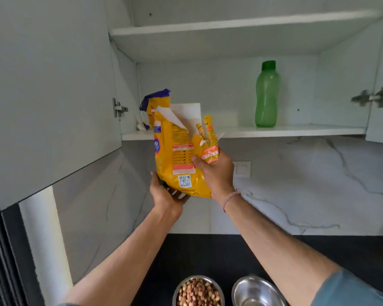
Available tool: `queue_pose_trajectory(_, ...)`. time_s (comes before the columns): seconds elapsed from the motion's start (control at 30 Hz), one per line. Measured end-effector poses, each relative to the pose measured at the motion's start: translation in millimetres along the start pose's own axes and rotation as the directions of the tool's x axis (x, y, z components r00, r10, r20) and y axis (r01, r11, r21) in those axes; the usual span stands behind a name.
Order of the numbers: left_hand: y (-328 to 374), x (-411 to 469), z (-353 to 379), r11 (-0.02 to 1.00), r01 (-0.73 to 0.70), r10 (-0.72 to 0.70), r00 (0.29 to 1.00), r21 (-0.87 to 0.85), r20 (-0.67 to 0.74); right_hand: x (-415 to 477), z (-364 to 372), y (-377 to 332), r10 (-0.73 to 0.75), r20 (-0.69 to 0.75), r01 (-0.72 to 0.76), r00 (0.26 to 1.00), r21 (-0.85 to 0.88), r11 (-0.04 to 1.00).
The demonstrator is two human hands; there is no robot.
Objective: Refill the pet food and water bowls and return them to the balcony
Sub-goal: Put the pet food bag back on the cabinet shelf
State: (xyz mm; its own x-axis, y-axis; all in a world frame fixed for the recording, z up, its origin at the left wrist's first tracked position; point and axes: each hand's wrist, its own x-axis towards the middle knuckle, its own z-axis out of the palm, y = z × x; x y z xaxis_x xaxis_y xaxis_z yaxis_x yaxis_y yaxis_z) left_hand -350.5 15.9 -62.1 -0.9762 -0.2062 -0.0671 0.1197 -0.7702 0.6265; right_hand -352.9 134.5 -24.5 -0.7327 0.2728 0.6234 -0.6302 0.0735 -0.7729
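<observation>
yellow pet food bag (177, 155), torn open on top, crumpled, gripped between left hand (166, 195) cupping its base and right hand (215, 173) clenched round its side; below, kibble-filled steel bowl (198, 291) beside empty steel bowl (257, 291).

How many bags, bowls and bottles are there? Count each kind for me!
Bags: 2, the yellow bag held by the left hand and right hand, and a second bag on the cupboard shelf.
Bowls: 2, the kibble bowl and the steel bowl.
Bottles: 1, the green bottle.
Total: 5
</observation>
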Motion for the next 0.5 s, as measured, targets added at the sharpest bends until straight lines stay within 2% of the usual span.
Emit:
queue_pose_trajectory(0.07,4.0,-4.9,18.7,0.992,-0.065,0.073,0.995,0.110,-0.067,18.6,-5.7,-17.0,0.017,-0.065,-0.015,0.998,0.029,0.999)
queue_pose_trajectory(0.13,8.3,-7.4,34.9,0.938,-0.212,0.268,0.946,0.275,-0.183,38.6,-9.4,-33.8,0.016,-0.131,-0.010,0.991,0.041,0.999)
queue_pose_trajectory(0.17,9.9,-9.5,42.8,0.878,-0.310,0.392,0.903,0.365,-0.177,49.9,-10.6,-41.5,0.008,-0.166,-0.001,0.986,0.042,0.999)
queue_pose_trajectory(0.23,13.3,-19.9,60.8,0.722,-0.495,0.557,0.830,0.484,0.018,70.5,-11.5,-57.2,-0.023,-0.228,0.026,0.973,0.013,1.000)
queue_pose_trajectory(0.27,15.9,-23.1,71.4,0.645,-0.569,0.578,0.800,0.511,0.161,80.9,-10.8,-63.8,-0.042,-0.261,0.042,0.964,-0.008,0.999)
queue_pose_trajectory(0.37,26.8,-24.6,107.9,0.468,-0.671,0.446,0.741,0.575,0.502,108.6,-5.6,-77.9,-0.085,-0.347,0.068,0.934,-0.060,0.996)
queue_pose_trajectory(0.43,31.9,-19.9,130.4,0.342,-0.681,0.346,0.732,0.648,0.587,124.7,-1.9,-82.2,-0.095,-0.389,0.060,0.916,-0.102,0.993)
queue_pose_trajectory(0.5,34.4,-9.1,146.5,0.272,-0.668,0.259,0.744,0.692,0.616,138.8,0.6,-80.2,-0.094,-0.403,0.039,0.910,-0.142,0.989)
